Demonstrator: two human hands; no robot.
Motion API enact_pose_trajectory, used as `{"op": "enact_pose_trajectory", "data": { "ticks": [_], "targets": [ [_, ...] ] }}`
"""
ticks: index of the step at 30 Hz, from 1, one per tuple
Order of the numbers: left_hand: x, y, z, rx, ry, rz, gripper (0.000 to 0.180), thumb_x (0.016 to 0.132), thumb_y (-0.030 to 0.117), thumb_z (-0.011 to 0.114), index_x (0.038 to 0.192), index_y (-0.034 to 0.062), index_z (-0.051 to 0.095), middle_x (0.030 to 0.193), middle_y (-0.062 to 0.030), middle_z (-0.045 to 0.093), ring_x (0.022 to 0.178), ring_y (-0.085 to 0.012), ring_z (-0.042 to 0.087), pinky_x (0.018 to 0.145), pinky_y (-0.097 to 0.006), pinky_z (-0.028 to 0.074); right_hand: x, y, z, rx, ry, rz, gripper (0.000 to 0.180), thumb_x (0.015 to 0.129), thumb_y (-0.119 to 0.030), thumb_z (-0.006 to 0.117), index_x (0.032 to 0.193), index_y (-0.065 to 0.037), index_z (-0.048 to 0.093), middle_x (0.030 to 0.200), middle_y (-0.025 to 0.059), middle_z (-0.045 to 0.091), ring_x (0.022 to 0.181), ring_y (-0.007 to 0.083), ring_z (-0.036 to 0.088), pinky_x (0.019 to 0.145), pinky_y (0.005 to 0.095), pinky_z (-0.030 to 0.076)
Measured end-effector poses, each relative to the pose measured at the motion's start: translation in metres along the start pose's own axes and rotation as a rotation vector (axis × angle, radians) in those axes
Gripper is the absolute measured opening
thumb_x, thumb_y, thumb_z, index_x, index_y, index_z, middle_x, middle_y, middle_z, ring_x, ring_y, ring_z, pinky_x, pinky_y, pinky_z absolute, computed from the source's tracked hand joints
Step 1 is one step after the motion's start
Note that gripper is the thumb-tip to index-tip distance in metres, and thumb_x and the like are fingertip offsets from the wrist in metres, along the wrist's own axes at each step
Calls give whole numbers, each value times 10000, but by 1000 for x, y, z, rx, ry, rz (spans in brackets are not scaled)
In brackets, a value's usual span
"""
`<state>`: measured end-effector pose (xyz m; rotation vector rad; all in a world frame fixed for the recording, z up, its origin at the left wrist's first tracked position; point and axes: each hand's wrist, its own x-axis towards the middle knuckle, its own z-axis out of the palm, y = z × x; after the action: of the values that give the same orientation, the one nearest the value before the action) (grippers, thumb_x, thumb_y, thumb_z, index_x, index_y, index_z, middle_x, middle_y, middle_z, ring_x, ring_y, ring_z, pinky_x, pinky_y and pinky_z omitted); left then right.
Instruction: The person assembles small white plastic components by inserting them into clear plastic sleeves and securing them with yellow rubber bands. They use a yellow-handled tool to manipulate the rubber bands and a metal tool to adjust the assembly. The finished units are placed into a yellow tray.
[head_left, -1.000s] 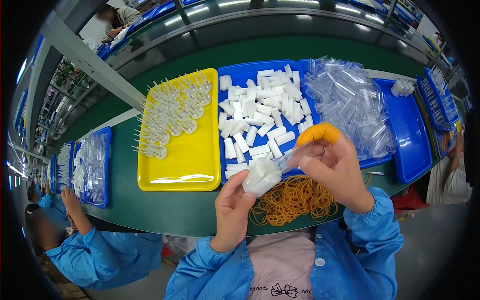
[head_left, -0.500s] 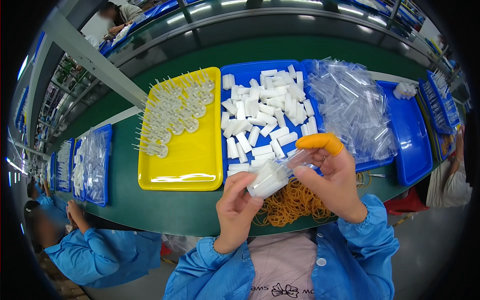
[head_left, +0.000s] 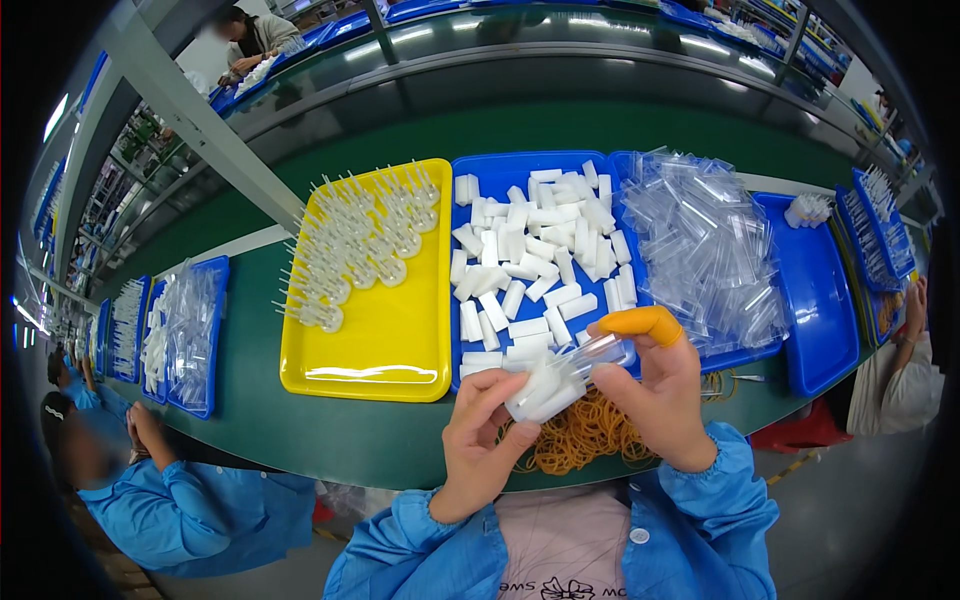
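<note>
My left hand (head_left: 475,440) grips a small bundle of white blocks (head_left: 543,392) between thumb and fingers. Against that bundle, my right hand (head_left: 660,400) pinches a clear plastic piece (head_left: 602,352); an orange finger cot (head_left: 645,323) covers its index finger. Whether the clear piece lies around the blocks or along their side, I cannot tell. Below the hands is a heap of tan rubber bands (head_left: 590,438), partly hidden by them. Just beyond, a blue tray (head_left: 488,168) holds many loose white blocks (head_left: 540,240).
At left, a yellow tray (head_left: 370,350) holds rows of clear round-based parts with thin stems (head_left: 360,240). Clear plastic pieces (head_left: 700,250) heap in a tray to the right, beside another blue tray (head_left: 825,335). A metal post (head_left: 200,120) rises at left; co-workers sit on both sides.
The trays and table appear slightly lower in the picture. Both hands keep their hold, and the clear piece sits a little closer over the white blocks.
</note>
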<state>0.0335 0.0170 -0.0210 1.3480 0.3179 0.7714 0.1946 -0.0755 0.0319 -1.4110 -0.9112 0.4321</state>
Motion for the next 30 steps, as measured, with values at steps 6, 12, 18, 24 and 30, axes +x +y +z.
{"op": "enact_pose_trajectory", "data": {
  "ticks": [6,12,18,24,30],
  "targets": [
    [2,12,-3,235,-62,19,429,810,72,671,1217,15,546,1137,-99,424,1007,-176,475,870,-266,405,2,0,-4,104,-33,62,322,767,-63,688,1059,-1,568,958,86,617,927,162,588,865,295,444],
    [4,12,-6,248,-131,30,426,806,66,672,1209,8,546,1131,-103,432,1023,-191,480,888,-280,402,2,-4,-8,42,-109,42,326,774,-85,693,1069,-8,575,920,74,630,913,157,596,841,292,452],
    [5,8,1,-151,19,-100,511,780,-20,670,1244,-13,457,1202,-135,479,1130,-224,496,946,-319,420,4,-5,-12,-39,-122,-22,299,764,-94,695,1037,-16,599,931,80,628,887,172,591,821,297,446],
    [10,5,-1,-261,94,-236,478,785,35,679,1213,-9,473,1162,-132,556,1057,-209,550,888,-331,458,10,-4,-21,-165,-79,-75,225,737,-66,670,950,-14,627,912,87,605,870,189,571,808,297,430],
    [8,0,-3,-302,119,-274,447,833,51,632,1241,-6,457,1171,-106,537,1085,-200,531,899,-320,441,10,0,-22,-125,-63,-3,219,744,-63,662,955,-16,627,889,72,597,858,174,568,795,274,424]
  ]
}}
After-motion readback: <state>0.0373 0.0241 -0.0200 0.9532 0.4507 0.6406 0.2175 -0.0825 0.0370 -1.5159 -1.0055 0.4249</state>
